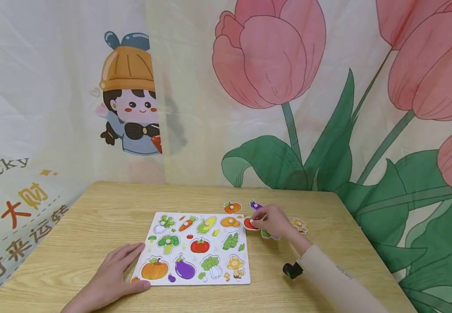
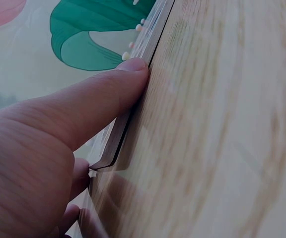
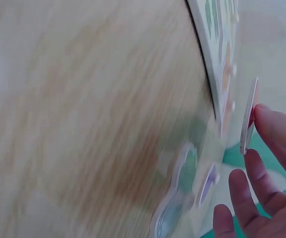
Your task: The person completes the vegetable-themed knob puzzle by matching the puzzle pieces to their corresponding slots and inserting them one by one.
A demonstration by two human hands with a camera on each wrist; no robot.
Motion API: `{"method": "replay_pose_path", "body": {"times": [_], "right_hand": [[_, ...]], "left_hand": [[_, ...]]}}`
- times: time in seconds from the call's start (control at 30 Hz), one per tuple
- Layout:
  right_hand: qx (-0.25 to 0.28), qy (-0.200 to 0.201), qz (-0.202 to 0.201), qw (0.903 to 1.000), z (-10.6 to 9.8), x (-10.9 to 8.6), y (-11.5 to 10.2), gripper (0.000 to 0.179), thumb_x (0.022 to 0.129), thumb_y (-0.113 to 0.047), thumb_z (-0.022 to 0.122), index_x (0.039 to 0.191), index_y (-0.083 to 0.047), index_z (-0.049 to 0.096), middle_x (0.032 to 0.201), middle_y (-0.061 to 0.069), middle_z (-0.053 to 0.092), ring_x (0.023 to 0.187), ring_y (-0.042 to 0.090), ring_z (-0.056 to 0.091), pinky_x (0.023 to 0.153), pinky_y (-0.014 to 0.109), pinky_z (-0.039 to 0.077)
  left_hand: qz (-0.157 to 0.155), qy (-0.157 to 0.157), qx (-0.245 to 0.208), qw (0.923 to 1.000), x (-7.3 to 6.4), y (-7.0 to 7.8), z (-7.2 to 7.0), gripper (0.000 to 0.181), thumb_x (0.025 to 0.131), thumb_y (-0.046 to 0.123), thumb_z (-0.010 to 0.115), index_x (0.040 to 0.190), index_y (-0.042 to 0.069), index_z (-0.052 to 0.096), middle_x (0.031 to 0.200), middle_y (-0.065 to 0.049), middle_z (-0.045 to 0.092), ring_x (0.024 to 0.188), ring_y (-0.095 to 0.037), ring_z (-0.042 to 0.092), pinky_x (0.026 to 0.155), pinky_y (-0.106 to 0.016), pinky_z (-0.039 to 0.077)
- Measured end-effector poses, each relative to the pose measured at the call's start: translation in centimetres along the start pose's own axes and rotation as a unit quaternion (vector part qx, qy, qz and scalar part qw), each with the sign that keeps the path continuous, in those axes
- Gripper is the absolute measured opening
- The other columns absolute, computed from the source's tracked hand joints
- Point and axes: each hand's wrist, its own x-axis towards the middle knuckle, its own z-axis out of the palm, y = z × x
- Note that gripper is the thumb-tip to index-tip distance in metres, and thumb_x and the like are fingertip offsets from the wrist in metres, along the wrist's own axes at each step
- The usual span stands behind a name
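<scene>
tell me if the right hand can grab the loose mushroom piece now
Probably not yet: the right hand pinches a red puzzle piece. Nothing else seems in the way; the loose mushroom piece lies uncovered on the table nearby.

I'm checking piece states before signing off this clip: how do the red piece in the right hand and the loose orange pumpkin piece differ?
The red piece is pinched by the right hand, off the table; the pumpkin piece lies on it, untouched. The red piece is partly covered by that hand, while the pumpkin piece shows whole. The red piece is red, the pumpkin piece orange. Both have pale borders.
</scene>
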Motion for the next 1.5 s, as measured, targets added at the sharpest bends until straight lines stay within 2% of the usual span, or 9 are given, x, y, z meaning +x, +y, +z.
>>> {"method": "replay_pose_path", "body": {"times": [0.23, 0.57, 0.9, 1.23, 1.5], "right_hand": [[0.015, -0.022, -0.023, 0.9994, 1.1, -0.9, -2.0, 0.004, 0.095, -0.02, 0.082, 0.099, -0.018, 0.081, 0.094, -0.004, 0.071, 0.087, 0.016, 0.061, 0.071, 0.028, 0.054], [0.028, -0.051, -0.039, 0.9975, 2.9, -1.6, -4.2, 0.003, 0.095, -0.022, 0.083, 0.095, -0.02, 0.08, 0.092, -0.006, 0.068, 0.086, 0.016, 0.059, 0.069, 0.026, 0.051], [0.034, -0.07, -0.027, 0.9966, 5.5, -1.4, -6.9, 0.005, 0.095, -0.025, 0.083, 0.092, -0.024, 0.08, 0.091, -0.008, 0.066, 0.082, 0.015, 0.058, 0.06, 0.026, 0.051], [0.052, -0.079, -0.02, 0.9953, 7.5, -1.0, -9.3, 0.006, 0.093, -0.023, 0.084, 0.089, -0.021, 0.08, 0.082, -0.007, 0.065, 0.069, 0.011, 0.056, 0.057, 0.024, 0.045], [0.032, -0.075, -0.021, 0.9965, 9.2, -0.6, -10.4, 0.007, 0.091, -0.026, 0.086, 0.087, -0.023, 0.081, 0.075, -0.007, 0.061, 0.071, 0.009, 0.051, 0.061, 0.024, 0.039]], "left_hand": [[-0.001, -0.004, -0.002, 1.0, 0.2, 0.0, 0.2, 0.106, 0.075, 0.061, 0.09, 0.156, 0.003, 0.053, 0.156, -0.014, 0.051, 0.143, -0.045, 0.035, 0.106, -0.071, 0.038], [-0.003, -0.003, -0.007, 1.0, 0.3, 0.1, 0.1, 0.107, 0.075, 0.061, 0.09, 0.156, 0.002, 0.052, 0.157, -0.014, 0.05, 0.143, -0.044, 0.034, 0.107, -0.071, 0.037], [-0.002, -0.002, -0.005, 1.0, 0.1, 0.1, 0.1, 0.107, 0.075, 0.061, 0.091, 0.155, 0.002, 0.053, 0.157, -0.014, 0.05, 0.143, -0.044, 0.035, 0.107, -0.07, 0.037], [-0.002, -0.003, -0.009, 0.9999, 0.1, 0.1, 0.0, 0.106, 0.075, 0.06, 0.091, 0.156, 0.002, 0.052, 0.157, -0.015, 0.05, 0.143, -0.045, 0.034, 0.107, -0.071, 0.036], [-0.005, -0.002, -0.01, 0.9999, 0.0, 0.0, 0.0, 0.106, 0.075, 0.06, 0.091, 0.155, 0.002, 0.053, 0.157, -0.015, 0.05, 0.143, -0.045, 0.034, 0.106, -0.071, 0.037]]}}
